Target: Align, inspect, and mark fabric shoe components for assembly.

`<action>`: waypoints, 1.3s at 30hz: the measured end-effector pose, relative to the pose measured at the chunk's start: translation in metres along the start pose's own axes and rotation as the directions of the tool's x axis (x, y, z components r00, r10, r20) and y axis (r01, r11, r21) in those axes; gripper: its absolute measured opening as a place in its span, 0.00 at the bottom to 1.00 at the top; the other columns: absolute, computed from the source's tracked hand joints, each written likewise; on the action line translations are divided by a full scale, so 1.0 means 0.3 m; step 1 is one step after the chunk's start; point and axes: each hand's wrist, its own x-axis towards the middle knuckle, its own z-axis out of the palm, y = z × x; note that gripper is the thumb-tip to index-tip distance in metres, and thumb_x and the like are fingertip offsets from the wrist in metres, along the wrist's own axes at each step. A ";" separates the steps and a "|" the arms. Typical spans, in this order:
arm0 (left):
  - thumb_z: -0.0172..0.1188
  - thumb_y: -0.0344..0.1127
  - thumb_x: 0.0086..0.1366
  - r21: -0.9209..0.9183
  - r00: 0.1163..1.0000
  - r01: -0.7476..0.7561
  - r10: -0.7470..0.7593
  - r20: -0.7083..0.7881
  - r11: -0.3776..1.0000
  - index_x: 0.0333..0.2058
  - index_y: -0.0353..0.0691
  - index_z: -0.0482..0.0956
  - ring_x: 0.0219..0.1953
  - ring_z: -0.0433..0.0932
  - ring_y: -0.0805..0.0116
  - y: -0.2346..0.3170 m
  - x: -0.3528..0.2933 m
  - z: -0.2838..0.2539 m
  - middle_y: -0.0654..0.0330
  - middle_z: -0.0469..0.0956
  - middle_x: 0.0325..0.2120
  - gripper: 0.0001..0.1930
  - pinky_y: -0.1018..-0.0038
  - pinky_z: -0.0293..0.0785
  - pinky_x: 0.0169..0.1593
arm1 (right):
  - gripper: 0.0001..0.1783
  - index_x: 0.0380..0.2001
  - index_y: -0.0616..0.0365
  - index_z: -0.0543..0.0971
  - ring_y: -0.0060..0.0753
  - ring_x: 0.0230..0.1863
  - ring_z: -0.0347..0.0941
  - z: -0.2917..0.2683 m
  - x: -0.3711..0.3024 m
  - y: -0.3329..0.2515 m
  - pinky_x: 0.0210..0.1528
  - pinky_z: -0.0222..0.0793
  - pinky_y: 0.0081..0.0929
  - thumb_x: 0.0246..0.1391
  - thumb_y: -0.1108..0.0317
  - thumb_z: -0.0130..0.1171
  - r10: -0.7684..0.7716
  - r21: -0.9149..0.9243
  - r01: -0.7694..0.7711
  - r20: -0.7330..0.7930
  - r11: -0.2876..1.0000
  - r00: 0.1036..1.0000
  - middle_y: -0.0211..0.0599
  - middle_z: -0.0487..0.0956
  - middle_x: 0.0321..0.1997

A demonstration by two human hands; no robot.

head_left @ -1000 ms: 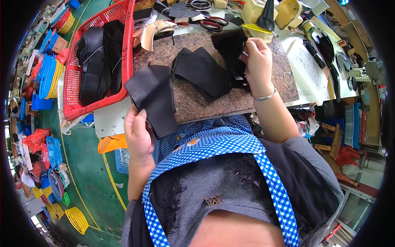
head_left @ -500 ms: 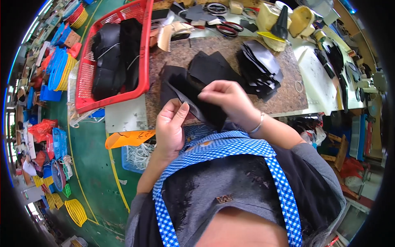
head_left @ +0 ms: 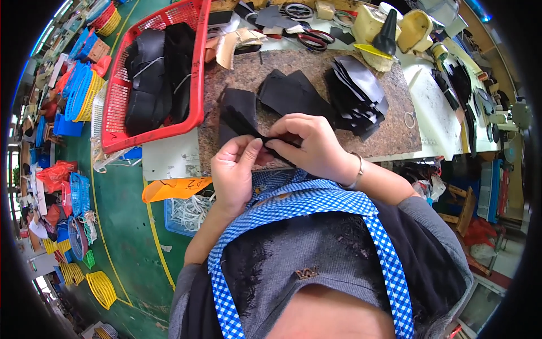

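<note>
A black piece of leather-like sheet is pinched between my two hands just above the near edge of a speckled brown board. My left hand grips it with thumb against fingers. Close beside, the thumb and fingers of my right hand are closed on the same piece, which looks folded and narrow there. Another flat black piece lies behind my left hand. Farther back is a pile of black pieces; to its right sits a fanned stack of shiny black pieces.
A red basket holding bundled black pieces stands at the left. Scissors, scraps and a yellowish container with a black-nozzled tool line the back. An orange sheet and a blue basket of white cords are at lower left.
My right hand has come down and left to meet my left hand. The piece, spread with its grey underside showing before, is now gathered into a narrow fold between my fingers.
</note>
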 end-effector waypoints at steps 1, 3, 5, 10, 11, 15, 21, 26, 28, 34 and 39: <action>0.60 0.32 0.68 0.004 1.000 -0.009 0.009 -0.003 1.000 0.38 0.32 0.78 0.28 0.80 0.76 -0.007 0.006 -0.003 0.61 0.80 0.27 0.08 0.81 0.77 0.36 | 0.08 0.32 0.65 0.81 0.22 0.31 0.78 0.004 0.007 -0.002 0.33 0.75 0.20 0.48 0.75 0.68 0.062 0.033 -0.062 -0.006 0.998 0.998 0.36 0.80 0.30; 0.60 0.32 0.68 0.059 0.997 -0.065 0.067 -0.028 0.996 0.37 0.32 0.78 0.28 0.80 0.77 -0.002 0.013 0.009 0.62 0.80 0.26 0.08 0.82 0.77 0.36 | 0.08 0.32 0.66 0.80 0.21 0.30 0.79 0.017 -0.001 -0.004 0.33 0.76 0.20 0.48 0.75 0.68 0.136 0.059 -0.135 -0.014 0.989 0.991 0.36 0.80 0.29; 0.59 0.32 0.68 0.075 0.995 -0.094 0.095 -0.018 0.993 0.37 0.31 0.78 0.28 0.80 0.77 -0.005 0.005 0.021 0.62 0.80 0.26 0.08 0.82 0.78 0.35 | 0.08 0.32 0.67 0.81 0.19 0.30 0.79 0.029 -0.009 0.000 0.34 0.76 0.19 0.48 0.75 0.67 0.209 0.145 -0.200 -0.047 0.969 0.977 0.35 0.81 0.29; 0.60 0.32 0.68 0.387 0.976 -0.215 0.206 0.066 0.897 0.34 0.32 0.77 0.25 0.78 0.79 -0.009 0.011 0.026 0.65 0.79 0.25 0.08 0.83 0.74 0.30 | 0.07 0.33 0.67 0.81 0.17 0.31 0.78 0.014 -0.014 0.008 0.34 0.75 0.16 0.50 0.76 0.65 0.159 0.077 -0.156 -0.037 0.985 0.987 0.33 0.82 0.30; 0.60 0.32 0.68 0.387 0.976 -0.215 0.205 0.067 0.897 0.34 0.32 0.77 0.25 0.78 0.79 -0.011 0.013 0.025 0.65 0.79 0.25 0.08 0.83 0.74 0.30 | 0.07 0.33 0.67 0.81 0.16 0.31 0.77 0.017 -0.016 0.012 0.34 0.75 0.14 0.50 0.76 0.65 0.268 0.184 -0.261 -0.011 0.948 0.963 0.31 0.81 0.30; 0.56 0.30 0.69 0.356 0.981 -0.191 0.163 0.108 0.915 0.36 0.33 0.76 0.27 0.76 0.80 -0.015 0.018 0.011 0.64 0.79 0.27 0.06 0.82 0.72 0.32 | 0.06 0.33 0.65 0.81 0.12 0.30 0.73 0.023 -0.021 0.064 0.33 0.70 0.11 0.49 0.76 0.64 0.531 0.526 -0.519 0.144 0.674 0.835 0.24 0.79 0.28; 0.42 0.30 0.62 -0.082 0.993 -0.021 0.012 -0.113 0.996 0.43 0.34 0.76 0.28 0.76 0.74 0.054 -0.004 -0.150 0.60 0.80 0.32 0.16 0.78 0.72 0.31 | 0.06 0.22 0.55 0.78 0.17 0.21 0.66 -0.224 0.080 0.172 0.24 0.60 0.19 0.50 0.69 0.64 0.808 0.863 -0.221 -0.295 0.455 0.510 0.23 0.73 0.22; 0.44 0.32 0.66 0.172 0.996 0.043 -0.028 -0.088 0.984 0.40 0.37 0.77 0.22 0.72 0.80 0.051 -0.016 -0.122 0.66 0.78 0.24 0.12 0.83 0.64 0.25 | 0.07 0.31 0.63 0.78 0.34 0.34 0.78 -0.151 0.040 0.101 0.36 0.76 0.27 0.45 0.76 0.58 -0.077 -0.227 -0.025 -0.433 0.974 0.898 0.39 0.79 0.35; 0.46 0.31 0.69 0.250 0.998 0.015 -0.029 0.055 0.968 0.38 0.37 0.75 0.26 0.73 0.80 0.033 -0.013 -0.064 0.66 0.77 0.27 0.08 0.82 0.69 0.29 | 0.10 0.30 0.63 0.77 0.42 0.38 0.78 -0.035 0.008 0.049 0.39 0.77 0.33 0.41 0.75 0.62 -0.137 -0.052 0.133 -0.078 0.990 0.988 0.45 0.78 0.39; 0.53 0.29 0.70 0.091 0.977 -0.059 0.039 0.210 0.994 0.43 0.34 0.74 0.39 0.74 0.78 0.016 0.008 -0.003 0.62 0.76 0.37 0.07 0.80 0.71 0.44 | 0.19 0.42 0.61 0.73 0.31 0.41 0.78 0.030 -0.029 0.108 0.45 0.73 0.27 0.46 0.77 0.66 0.236 0.312 -0.215 -0.030 0.925 0.971 0.44 0.78 0.37; 0.69 0.43 0.55 0.899 0.777 -0.402 0.586 0.233 0.176 0.54 0.34 0.66 0.51 0.72 0.43 -0.093 0.122 -0.087 0.40 0.70 0.51 0.32 0.58 0.69 0.53 | 0.15 0.37 0.60 0.76 0.39 0.41 0.78 -0.162 0.093 0.101 0.45 0.74 0.29 0.43 0.82 0.60 -0.273 -0.378 0.059 -0.541 0.924 0.795 0.40 0.79 0.41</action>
